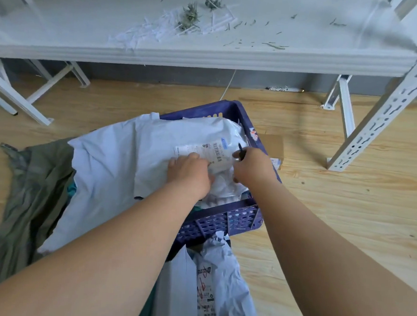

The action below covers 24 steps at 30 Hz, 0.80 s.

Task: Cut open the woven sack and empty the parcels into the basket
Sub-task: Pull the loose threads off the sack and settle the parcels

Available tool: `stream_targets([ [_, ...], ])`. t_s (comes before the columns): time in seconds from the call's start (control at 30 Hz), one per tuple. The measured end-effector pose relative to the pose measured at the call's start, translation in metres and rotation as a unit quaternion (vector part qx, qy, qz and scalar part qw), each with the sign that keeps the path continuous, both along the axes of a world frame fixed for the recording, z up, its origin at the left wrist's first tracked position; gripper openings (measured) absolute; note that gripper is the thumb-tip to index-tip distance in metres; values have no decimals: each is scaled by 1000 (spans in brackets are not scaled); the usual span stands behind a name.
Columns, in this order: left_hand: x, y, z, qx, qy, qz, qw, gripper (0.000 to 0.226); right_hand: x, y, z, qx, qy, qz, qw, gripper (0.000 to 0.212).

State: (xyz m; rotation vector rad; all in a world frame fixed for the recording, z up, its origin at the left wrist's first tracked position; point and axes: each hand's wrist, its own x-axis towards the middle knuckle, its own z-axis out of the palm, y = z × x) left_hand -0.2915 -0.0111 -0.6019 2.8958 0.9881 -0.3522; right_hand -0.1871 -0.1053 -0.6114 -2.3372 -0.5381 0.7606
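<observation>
A purple plastic basket [225, 222] stands on the wooden floor, heaped with white plastic parcels. A large white parcel [108, 176] hangs over its left rim. On top lies a white parcel with a shipping label [203, 147]. My left hand [189, 173] grips the crumpled plastic of that labelled parcel. My right hand [253, 168] holds a small black cutter [240, 150], blade end pointing up, and also touches the parcel. The olive-green woven sack [29, 195] lies slack on the floor to the left, partly under the big parcel.
Another white parcel with a label [209, 287] lies on the floor in front of the basket. A cardboard box [274, 144] sits behind the basket's right side. A white metal shelf [208, 57] with cut strips and debris spans the back; its perforated leg [375, 121] stands right.
</observation>
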Motion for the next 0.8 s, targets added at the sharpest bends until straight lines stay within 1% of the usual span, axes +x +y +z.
stream_targets([
  [0.03,-1,-7,-1,-8,-35,5,999,50,5,-2,2,23,-44,-39,998,33],
  [0.07,-3,-14,-1,-24,-42,-1,999,61,10,-5,4,32,-84,-70,993,34],
  [0.13,-11,-29,-4,-37,14,-34,999,86,16,-10,5,12,-132,-96,986,35],
  [0.2,-21,-35,-11,-12,47,-51,998,95,16,-14,0,-44,-128,-93,986,36],
  [0.3,-24,-42,-15,33,66,-64,995,88,15,-15,-9,-93,-121,-108,982,34],
  [0.37,-21,-51,-17,69,95,-91,989,84,16,-14,-12,-86,-114,-132,981,34],
  [0.43,-20,-54,-20,90,104,-104,985,82,20,-13,-16,-81,-90,-145,982,33],
  [0.57,-35,-36,-24,62,140,-80,985,86,19,-7,-17,-42,-42,-124,990,14],
  [0.63,-47,-17,-21,48,162,-52,984,79,5,2,-16,-24,-45,-104,993,18],
  [0.7,-58,4,-13,47,226,-20,973,72,-11,16,-20,-12,-38,-79,996,23],
  [0.77,-61,19,-2,61,332,11,941,65,-23,30,-26,-16,-6,-47,999,18],
  [0.8,-56,23,5,61,365,30,929,59,-24,35,-30,-21,9,-35,999,14],
])
